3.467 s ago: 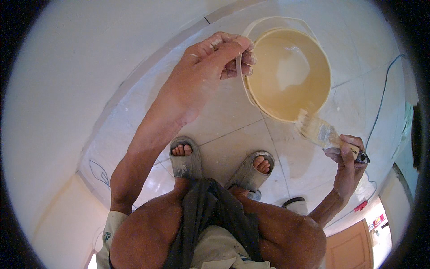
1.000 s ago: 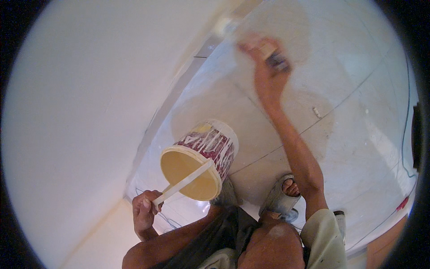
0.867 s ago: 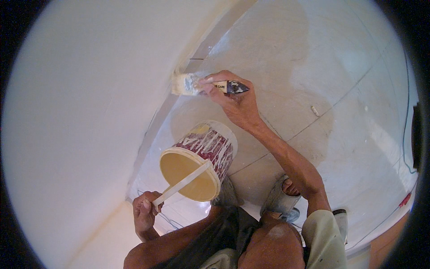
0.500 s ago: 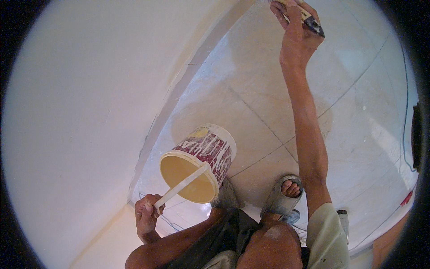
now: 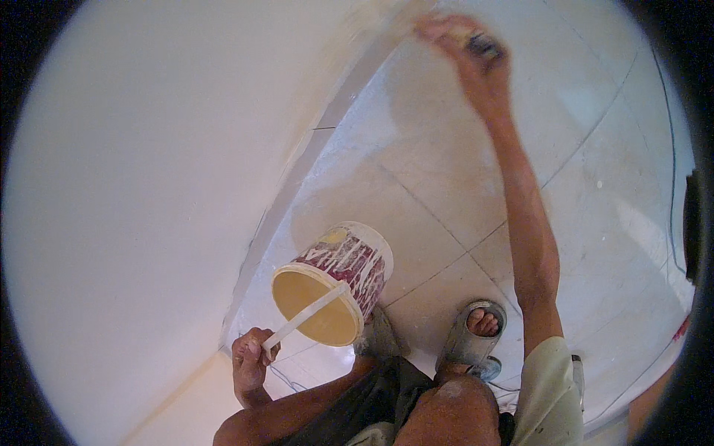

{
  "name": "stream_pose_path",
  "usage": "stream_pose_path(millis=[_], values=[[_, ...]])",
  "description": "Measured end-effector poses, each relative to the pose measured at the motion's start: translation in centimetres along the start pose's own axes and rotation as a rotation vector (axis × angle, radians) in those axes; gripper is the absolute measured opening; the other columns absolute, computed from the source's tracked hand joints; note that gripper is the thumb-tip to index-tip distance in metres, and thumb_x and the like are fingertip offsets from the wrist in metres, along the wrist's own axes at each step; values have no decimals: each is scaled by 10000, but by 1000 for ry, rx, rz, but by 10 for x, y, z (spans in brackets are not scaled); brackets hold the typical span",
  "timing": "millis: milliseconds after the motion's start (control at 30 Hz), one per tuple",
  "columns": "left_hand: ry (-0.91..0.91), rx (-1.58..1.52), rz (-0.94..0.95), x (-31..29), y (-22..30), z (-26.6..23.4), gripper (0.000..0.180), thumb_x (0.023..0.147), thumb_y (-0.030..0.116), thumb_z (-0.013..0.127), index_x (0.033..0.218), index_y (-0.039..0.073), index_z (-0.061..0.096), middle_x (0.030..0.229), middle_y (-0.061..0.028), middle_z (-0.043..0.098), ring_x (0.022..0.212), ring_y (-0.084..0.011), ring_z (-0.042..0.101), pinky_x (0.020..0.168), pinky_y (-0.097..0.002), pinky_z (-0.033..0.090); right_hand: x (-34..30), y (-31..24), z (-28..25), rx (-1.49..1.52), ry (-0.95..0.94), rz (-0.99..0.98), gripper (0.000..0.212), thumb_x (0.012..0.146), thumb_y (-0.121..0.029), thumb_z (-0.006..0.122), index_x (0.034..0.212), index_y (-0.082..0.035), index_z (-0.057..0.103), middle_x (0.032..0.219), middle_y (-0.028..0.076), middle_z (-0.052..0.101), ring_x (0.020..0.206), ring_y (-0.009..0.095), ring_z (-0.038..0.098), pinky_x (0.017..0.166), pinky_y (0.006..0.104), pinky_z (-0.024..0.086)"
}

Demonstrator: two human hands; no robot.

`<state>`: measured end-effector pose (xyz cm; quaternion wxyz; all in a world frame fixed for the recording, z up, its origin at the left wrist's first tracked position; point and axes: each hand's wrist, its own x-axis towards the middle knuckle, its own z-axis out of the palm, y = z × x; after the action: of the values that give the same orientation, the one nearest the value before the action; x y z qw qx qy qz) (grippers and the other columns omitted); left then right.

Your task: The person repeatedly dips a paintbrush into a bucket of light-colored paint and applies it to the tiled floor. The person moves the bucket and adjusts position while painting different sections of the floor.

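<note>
A paint bucket [image 5: 361, 256], dark red and white with pale drips down its side, hangs tilted with its mouth toward me. Its inside is cream-coloured. My left hand [image 5: 251, 357] is closed round the bucket's flat white handle [image 5: 306, 314]. Far ahead, my right hand [image 5: 461, 44] is stretched out near the foot of the white wall [image 5: 163, 171], blurred by motion. In it is a paintbrush [image 5: 483, 46]; its dark end shows at the wrist side, and its tip by the wall cannot be made out.
A grey skirting strip [image 5: 305, 160] runs along the wall's base beside the tiled floor [image 5: 439, 178]. My sandalled foot [image 5: 483, 323] stands right of the bucket. A thin cable [image 5: 673, 149] lies along the right side, near a dark object [image 5: 691, 227].
My right hand has swung left and slightly down toward the wall with the paintbrush. The bucket and my left hand sit slightly lower and farther right in the picture.
</note>
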<state>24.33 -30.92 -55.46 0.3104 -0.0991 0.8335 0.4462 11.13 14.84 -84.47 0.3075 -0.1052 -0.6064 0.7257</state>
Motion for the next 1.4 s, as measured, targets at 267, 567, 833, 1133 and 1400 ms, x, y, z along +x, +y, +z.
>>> stream_pose_path(millis=[267,567,833,1133,1400], values=[[-17,42,19,3,3,0,488,1023,439,485,743,45,553,600,-30,504,517,-89,365,494,-260,283,-36,-18,32,-214,136,-154,169,892,2,659,1055,-21,699,1102,75,701,1053,171,633,946,309,489],[29,-38,96,14,9,4,358,947,400,642,818,71,586,698,10,522,625,-82,409,603,-254,331,4,-28,-5,-6,-268,-84,164,913,-106,664,1050,-39,726,1102,71,718,1041,192,655,966,340,485],[285,195,-41,23,17,13,127,901,172,689,887,68,615,835,13,615,822,-96,543,816,-276,422,86,-36,-60,-274,290,-255,217,974,-168,632,1123,-16,672,1148,99,669,1027,208,648,912,366,546],[238,163,-44,14,-3,5,125,953,184,646,946,63,616,891,-31,657,892,-143,610,915,-330,457,-136,-37,98,241,-809,-9,271,864,-60,694,1132,-100,692,1258,88,660,1182,276,613,1051,366,457],[159,87,23,20,-21,-15,175,911,206,698,913,68,590,870,-44,664,877,-151,618,883,-332,467,-32,-34,32,22,424,-254,224,848,38,688,1054,-46,714,1115,100,706,1031,229,664,921,342,517]])
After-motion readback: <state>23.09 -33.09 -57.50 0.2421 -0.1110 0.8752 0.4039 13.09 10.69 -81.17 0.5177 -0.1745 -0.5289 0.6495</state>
